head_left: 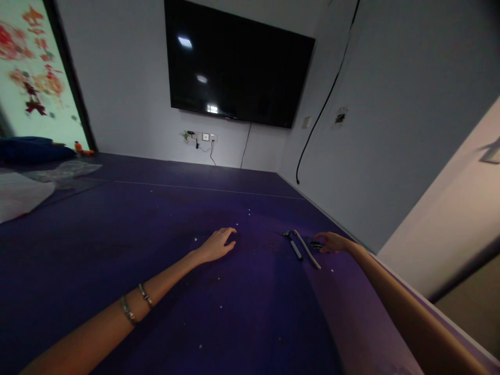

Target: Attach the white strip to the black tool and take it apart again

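Note:
My left hand (215, 245) rests low over the purple surface (250, 291), palm down, thumb and fingers apart, nothing in it. On the right, my right hand (332, 242) has its thumb and fingers curved around a small dark object (316, 244) that lies at the surface; its kind is too small to make out. Just left of that lies a thin, slightly bent pale strip (308, 250). Beside the strip is a slim tool with a grey and black handle and a small crosswise head, like a razor (295, 247).
Small white bits are scattered over the surface. Clear plastic sheeting (74, 171) and a dark blue bundle (35, 149) lie at the far left, near a small orange figure (81, 148). A black cable (324, 101) hangs along the right wall; a television (238, 62) is mounted ahead.

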`<control>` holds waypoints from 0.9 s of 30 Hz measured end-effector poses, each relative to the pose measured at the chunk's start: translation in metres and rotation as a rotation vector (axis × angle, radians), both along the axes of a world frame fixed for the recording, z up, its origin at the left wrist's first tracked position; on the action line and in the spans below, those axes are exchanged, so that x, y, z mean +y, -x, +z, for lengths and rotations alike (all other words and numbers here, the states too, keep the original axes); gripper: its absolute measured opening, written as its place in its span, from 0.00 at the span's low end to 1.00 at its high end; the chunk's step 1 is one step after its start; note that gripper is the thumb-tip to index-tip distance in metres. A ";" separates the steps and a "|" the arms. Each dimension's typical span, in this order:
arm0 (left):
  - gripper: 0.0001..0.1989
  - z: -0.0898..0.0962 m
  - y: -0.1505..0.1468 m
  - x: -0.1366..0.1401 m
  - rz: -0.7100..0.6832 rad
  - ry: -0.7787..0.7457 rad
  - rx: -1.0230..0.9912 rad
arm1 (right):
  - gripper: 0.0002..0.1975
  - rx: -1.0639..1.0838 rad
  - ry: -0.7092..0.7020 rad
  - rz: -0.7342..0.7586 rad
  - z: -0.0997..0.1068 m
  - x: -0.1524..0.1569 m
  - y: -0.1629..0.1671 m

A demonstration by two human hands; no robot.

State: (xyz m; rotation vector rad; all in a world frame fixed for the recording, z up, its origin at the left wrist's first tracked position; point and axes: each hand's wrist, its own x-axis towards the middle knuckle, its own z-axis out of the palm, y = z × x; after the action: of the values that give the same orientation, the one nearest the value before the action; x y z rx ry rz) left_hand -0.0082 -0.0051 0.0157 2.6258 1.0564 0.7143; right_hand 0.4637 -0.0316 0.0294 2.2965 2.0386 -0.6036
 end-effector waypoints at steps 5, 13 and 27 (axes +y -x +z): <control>0.17 -0.003 0.005 0.001 -0.006 -0.011 0.005 | 0.35 -0.028 -0.029 -0.004 0.002 -0.002 0.000; 0.18 -0.007 0.041 0.015 0.185 -0.015 0.054 | 0.29 -0.109 -0.364 0.135 0.022 0.011 0.055; 0.24 -0.037 0.114 0.040 0.477 -0.071 0.173 | 0.26 0.003 -0.611 0.281 -0.044 0.011 0.214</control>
State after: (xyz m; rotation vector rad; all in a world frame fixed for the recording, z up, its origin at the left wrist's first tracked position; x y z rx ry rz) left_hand -0.1226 0.0347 -0.0209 2.5476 1.7722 0.6256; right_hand 0.2499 -0.0206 -0.0148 2.1676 2.7753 0.0465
